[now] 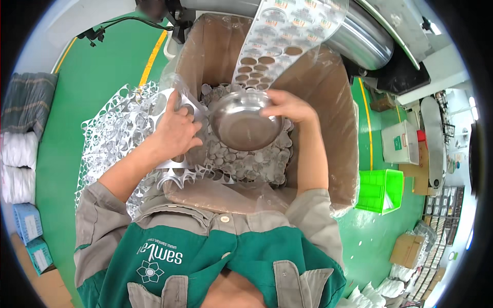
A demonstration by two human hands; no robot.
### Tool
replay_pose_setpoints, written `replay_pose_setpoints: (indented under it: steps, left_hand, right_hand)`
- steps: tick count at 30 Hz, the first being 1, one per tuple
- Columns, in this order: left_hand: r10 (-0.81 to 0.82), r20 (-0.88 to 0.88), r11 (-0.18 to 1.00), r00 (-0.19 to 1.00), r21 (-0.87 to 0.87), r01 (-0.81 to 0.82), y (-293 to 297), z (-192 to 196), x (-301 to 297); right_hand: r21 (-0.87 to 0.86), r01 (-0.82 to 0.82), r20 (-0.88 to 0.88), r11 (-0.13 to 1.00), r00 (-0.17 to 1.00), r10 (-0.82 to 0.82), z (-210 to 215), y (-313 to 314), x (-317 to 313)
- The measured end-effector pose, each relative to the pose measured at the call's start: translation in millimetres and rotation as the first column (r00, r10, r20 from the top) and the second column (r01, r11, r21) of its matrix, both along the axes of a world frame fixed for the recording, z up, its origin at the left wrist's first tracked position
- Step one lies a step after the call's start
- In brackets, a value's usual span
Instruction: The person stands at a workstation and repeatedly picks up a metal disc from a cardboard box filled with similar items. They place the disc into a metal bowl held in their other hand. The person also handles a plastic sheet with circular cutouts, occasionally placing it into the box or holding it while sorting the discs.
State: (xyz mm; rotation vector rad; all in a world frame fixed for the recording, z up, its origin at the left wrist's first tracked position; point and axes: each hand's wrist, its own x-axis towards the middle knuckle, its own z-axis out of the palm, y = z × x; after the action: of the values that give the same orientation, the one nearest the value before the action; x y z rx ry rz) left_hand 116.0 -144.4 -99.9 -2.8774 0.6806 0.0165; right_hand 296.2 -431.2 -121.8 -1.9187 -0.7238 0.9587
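Note:
My right hand (290,107) grips the rim of a shiny metal bowl (246,128) between thumb and fingers. Nothing shows inside the bowl, which is held over a plastic-lined cardboard box (328,128). Below it, many small round cut-out discs (257,167) fill the bottom of the box. At the box's left side, my left hand (177,128) lies against a white sheet with punched holes (165,102). Its index finger points away from me and the other fingers are apart and bent. A heap of punched scrap webbing (115,133) hangs over the box's left edge.
A printed strip (292,25) with round holes comes down into the box's far side, beside a metal roller (362,38). On the right stand a bright green crate (380,191) and a white bin (399,143). White bundles (18,169) and blue boxes (28,223) are at left.

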Motion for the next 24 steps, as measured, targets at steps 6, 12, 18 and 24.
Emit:
replay_pose_setpoints:
  steps: [6,12,18,24]
  left_hand:
    - [0.042,-0.014,0.988,0.999,-0.15,-0.043,-3.1,7.3,-3.2]
    - [-0.062,0.066,0.978,0.996,-0.195,0.074,-7.7,5.0,2.8]
    - [-0.037,-0.072,0.999,0.997,-0.03,0.035,-5.1,5.6,2.9]
    - [-0.138,-0.264,0.989,0.954,0.015,0.147,-6.7,11.8,8.4]
  right_hand:
    - [0.668,0.724,-0.718,0.174,0.688,-0.106,-33.2,-50.3,17.1]
    - [-0.538,0.603,0.358,0.589,0.796,-0.488,-272.4,-131.0,-6.4]
    - [-0.822,-0.131,0.04,0.555,0.958,0.284,-163.4,-40.7,-31.2]
    - [-0.109,0.039,0.323,0.993,0.946,-0.002,26.1,-5.0,-7.7]
